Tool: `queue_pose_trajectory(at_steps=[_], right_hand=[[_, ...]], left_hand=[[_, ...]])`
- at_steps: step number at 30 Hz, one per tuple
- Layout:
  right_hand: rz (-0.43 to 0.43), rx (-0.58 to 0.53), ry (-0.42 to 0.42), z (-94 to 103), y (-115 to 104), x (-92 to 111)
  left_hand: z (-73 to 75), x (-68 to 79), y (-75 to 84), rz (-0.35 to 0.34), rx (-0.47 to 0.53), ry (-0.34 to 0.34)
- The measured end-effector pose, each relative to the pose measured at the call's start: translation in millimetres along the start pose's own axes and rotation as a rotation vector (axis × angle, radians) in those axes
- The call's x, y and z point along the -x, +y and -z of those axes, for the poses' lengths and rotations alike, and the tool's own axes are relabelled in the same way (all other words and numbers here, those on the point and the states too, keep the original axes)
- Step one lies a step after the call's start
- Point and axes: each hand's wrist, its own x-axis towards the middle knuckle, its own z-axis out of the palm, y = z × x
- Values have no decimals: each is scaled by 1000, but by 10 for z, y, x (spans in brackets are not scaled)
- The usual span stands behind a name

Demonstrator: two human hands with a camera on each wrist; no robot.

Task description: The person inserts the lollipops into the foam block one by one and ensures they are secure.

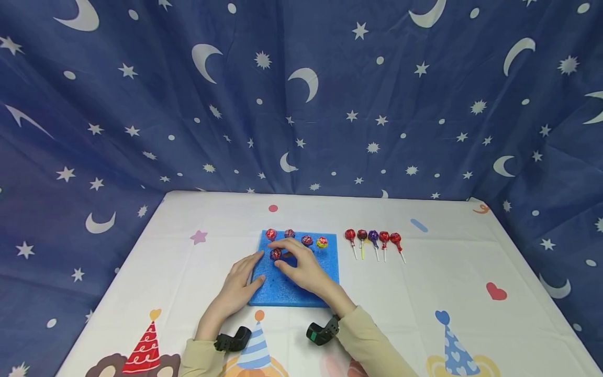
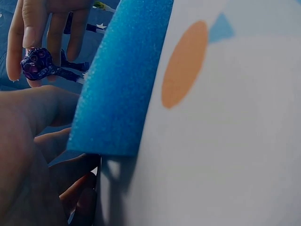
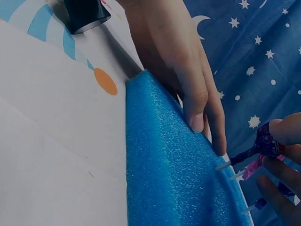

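Note:
My right hand (image 1: 301, 267) pinches a dark-wrapped lollipop (image 1: 275, 254) by its head, between thumb and fingers. This lollipop (image 3: 267, 141) stands over a blue foam block (image 1: 294, 293), its white stick going down into the foam in the right wrist view. Along the left edge of the block rests my left hand (image 1: 237, 285), fingers extended and thumb on the top face. Behind the right hand, a row of lollipops stands in the foam: a red one (image 1: 271, 234), two dark red ones (image 1: 289, 234) and a yellow one (image 1: 322, 242).
Right of the block, several lollipops (image 1: 373, 236) lie in a row on the white printed tablecloth (image 1: 447, 272), sticks toward me. A blue curtain (image 1: 330, 115) with moons and stars hangs behind the table. Each wrist carries a black camera (image 1: 322, 332).

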Motion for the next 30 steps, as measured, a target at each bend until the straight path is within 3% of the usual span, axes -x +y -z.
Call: queue_pose_trajectory(at_steps=[17,30], right_hand=[[30,36,39,140,-84,91],[38,56,42,405,-162,219]], left_hand=[[-10,0,1,10,2,5],[-14,6,2,4,9,10]])
